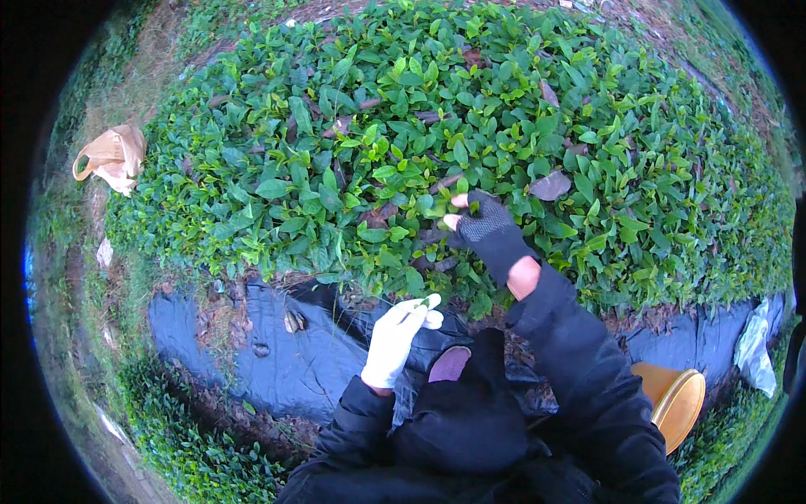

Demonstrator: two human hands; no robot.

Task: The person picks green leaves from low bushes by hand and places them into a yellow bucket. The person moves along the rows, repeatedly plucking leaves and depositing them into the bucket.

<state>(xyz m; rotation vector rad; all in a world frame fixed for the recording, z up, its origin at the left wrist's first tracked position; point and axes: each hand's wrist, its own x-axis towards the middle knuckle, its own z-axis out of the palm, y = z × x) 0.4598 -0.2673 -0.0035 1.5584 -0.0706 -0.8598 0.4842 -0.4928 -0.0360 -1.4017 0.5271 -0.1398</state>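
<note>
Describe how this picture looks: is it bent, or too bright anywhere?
Head view: fisheye bending within a round, black-cornered frame; soft, even light without hard shadows; the left hand, in a white glove, looks nearly washed out; the dark right sleeve loses detail.

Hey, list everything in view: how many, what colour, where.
Bushes: one wide row, green, across the middle
Dead leaves: several, brown, on the bushes
Hedge: two stretches, green, lower left and right
Ground sheet: count unclear, dark bluish, below the bushes
Handled bag: one, tan, far left
Plastic bag: one, whitish, far right
Bucket: one, yellow-orange, lower right
Shoe: one, purple, below centre
Sleeves: two, black, bottom
Left hand: one, white-gloved, by the bushes' near edge
Right hand: one, dark fingerless glove, at the leaves
</note>
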